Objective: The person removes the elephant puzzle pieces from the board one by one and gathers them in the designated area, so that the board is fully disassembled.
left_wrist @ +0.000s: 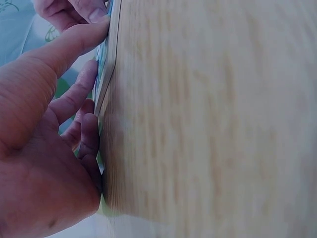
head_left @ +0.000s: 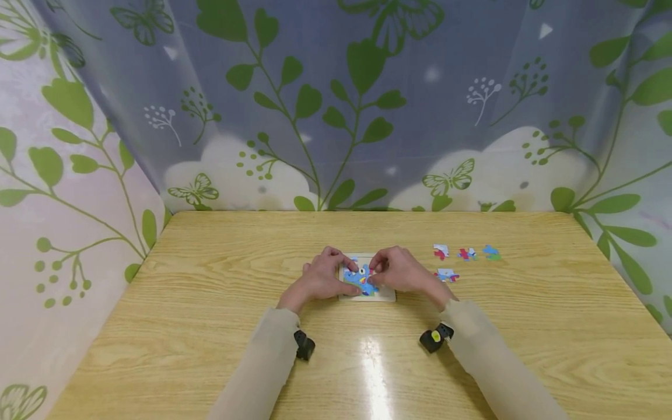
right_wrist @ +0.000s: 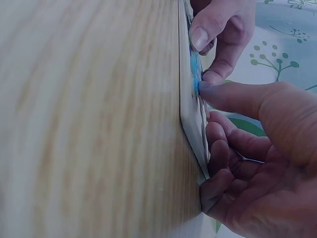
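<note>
A small jigsaw board [head_left: 387, 296] lies flat on the table, with joined blue pieces [head_left: 356, 282] showing a cartoon face. My left hand [head_left: 321, 276] spans the board's left side, thumb along the lower part and index fingertip on the upper part. From the right, my right hand [head_left: 401, 270] pinches a puzzle piece between thumb and index finger at the right edge of the picture; the fingers hide most of it. In the right wrist view the right thumb [right_wrist: 237, 98] rests on a blue area, and the other fingers curl by the board's edge.
Right of the board lie several loose puzzle pieces: a white and red one [head_left: 441, 251], a red and blue one [head_left: 466, 254], a blue and green one [head_left: 492, 252] and a lower one [head_left: 447, 275]. A patterned curtain [head_left: 336, 116] hangs behind the wooden table [head_left: 210, 338].
</note>
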{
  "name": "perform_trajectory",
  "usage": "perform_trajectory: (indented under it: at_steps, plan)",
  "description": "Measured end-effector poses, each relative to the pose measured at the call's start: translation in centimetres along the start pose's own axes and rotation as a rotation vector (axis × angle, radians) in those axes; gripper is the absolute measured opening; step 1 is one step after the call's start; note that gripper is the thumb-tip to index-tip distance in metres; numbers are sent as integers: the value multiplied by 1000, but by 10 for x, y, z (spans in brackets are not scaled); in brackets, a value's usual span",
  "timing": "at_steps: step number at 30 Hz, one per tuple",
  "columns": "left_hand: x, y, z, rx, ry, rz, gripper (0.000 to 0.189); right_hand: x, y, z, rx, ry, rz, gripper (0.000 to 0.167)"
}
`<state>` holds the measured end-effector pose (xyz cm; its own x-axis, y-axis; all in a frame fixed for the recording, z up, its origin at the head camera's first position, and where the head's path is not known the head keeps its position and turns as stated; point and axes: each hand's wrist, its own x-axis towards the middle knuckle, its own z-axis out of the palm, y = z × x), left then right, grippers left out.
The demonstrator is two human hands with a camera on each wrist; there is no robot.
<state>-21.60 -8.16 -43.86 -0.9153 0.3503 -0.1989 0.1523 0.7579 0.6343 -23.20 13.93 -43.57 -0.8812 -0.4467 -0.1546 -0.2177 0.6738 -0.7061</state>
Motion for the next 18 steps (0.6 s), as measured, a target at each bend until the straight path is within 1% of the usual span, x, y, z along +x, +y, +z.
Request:
perform_trajectory:
  at_steps: [6, 13, 18]
  plan:
    - [0, -1, 1, -12, 5, -3, 32, 0, 1, 0, 5, 7, -8, 18]
    - [1, -1, 2, -5, 4, -9, 32, 2, 0, 1, -15, 16, -2, 27]
    - [2, -1, 2, 4, 11, -10, 32, 2, -2, 2, -27, 22, -6, 30]
